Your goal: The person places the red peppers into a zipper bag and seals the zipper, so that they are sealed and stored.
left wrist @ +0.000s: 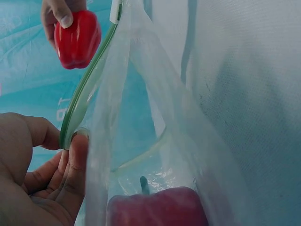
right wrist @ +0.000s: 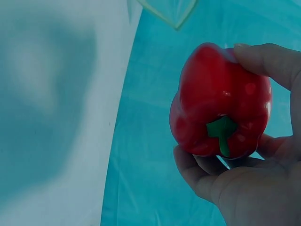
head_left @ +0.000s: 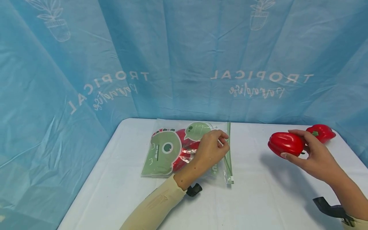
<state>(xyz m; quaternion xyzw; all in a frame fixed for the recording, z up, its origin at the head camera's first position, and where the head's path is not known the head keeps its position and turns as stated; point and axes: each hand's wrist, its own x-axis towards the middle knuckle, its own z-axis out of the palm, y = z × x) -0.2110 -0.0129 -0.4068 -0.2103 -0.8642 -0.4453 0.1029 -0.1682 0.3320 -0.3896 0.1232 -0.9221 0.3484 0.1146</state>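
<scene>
My left hand (head_left: 211, 148) pinches the green zip edge of a clear zip bag (head_left: 165, 153) printed with green cartoon monsters. In the left wrist view the bag's mouth gapes, and a red bell pepper (left wrist: 157, 207) lies inside it. My right hand (head_left: 319, 159) grips another red bell pepper (head_left: 286, 143) above the table, to the right of the bag; its shadow falls below. The right wrist view shows thumb and fingers around this pepper (right wrist: 221, 103), its green stem facing the camera. Behind the right hand, a further red bell pepper (head_left: 321, 132) rests near the table's far right corner.
A white cloth covers the table (head_left: 250, 198). Blue curtains (head_left: 189, 60) with printed lettering hang along the back and sides. Black straps (head_left: 330, 209) sit at both wrists. The zip's white slider (left wrist: 115, 10) is at one end of the bag's mouth.
</scene>
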